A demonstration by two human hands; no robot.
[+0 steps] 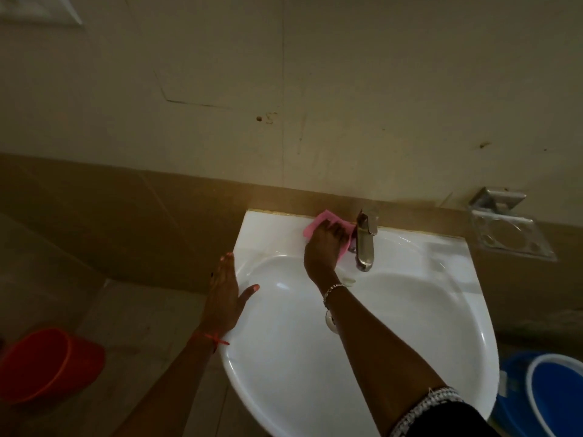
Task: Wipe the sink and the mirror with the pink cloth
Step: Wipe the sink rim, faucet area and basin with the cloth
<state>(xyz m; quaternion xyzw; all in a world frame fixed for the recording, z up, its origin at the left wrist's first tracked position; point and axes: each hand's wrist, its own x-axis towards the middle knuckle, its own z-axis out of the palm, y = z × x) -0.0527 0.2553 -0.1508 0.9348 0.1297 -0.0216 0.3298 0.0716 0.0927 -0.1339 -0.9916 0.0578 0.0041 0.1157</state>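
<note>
A white wall-hung sink [441, 310] fills the lower middle of the head view. My right hand [325, 244] presses the pink cloth [315, 223] flat on the sink's back ledge, just left of the steel tap [365, 244]. The cloth pokes out above and to the right of my fingers. My left hand [225, 294] lies flat with spread fingers on the sink's left rim, thumb inside the bowl. The drain [331, 320] is partly hidden behind my right forearm. No mirror is in view.
A clear soap dish [511, 234] on a metal bracket hangs on the wall right of the sink. An orange bucket [47, 364] stands on the floor at lower left, a blue tub [549, 395] at lower right. Tiled wall rises behind.
</note>
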